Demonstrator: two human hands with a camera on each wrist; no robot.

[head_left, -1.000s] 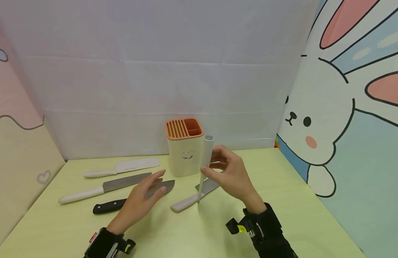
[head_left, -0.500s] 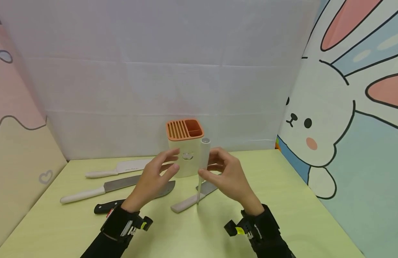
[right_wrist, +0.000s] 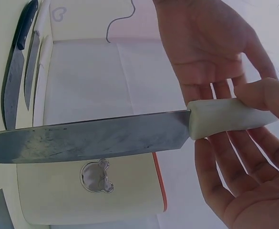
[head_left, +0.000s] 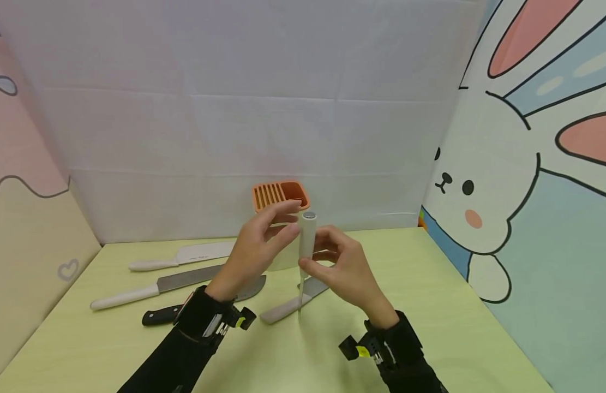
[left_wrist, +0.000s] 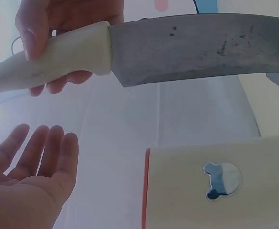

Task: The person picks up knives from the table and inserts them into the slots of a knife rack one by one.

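Observation:
With thumb and fingers, my right hand [head_left: 344, 267] grips the white handle of a kitchen knife [head_left: 307, 236]. In the head view the knife stands upright, blade pointing down, its tip near the table. Its dark-marked, broad blade [left_wrist: 196, 50] shows side-on in the left wrist view. My left hand [head_left: 258, 240] is raised just left of the handle, fingers extended and palm towards it. The left wrist view shows a gap between those fingers and the handle. Behind both hands is a cream knife block [head_left: 285, 261] with an orange slotted top, partly covered by my left hand.
To the left lie a white-handled cleaver [head_left: 204, 251], a long white-handled knife [head_left: 126, 297] and a black-handled knife [head_left: 161, 315], partly behind my left arm. Another pale-handled knife [head_left: 283, 312] lies below the held one. A white sheet [head_left: 234, 136] hangs behind the table.
My left hand has risen and moved right, from over the black-handled knife to beside the held knife's handle. My right hand and its knife have shifted slightly left.

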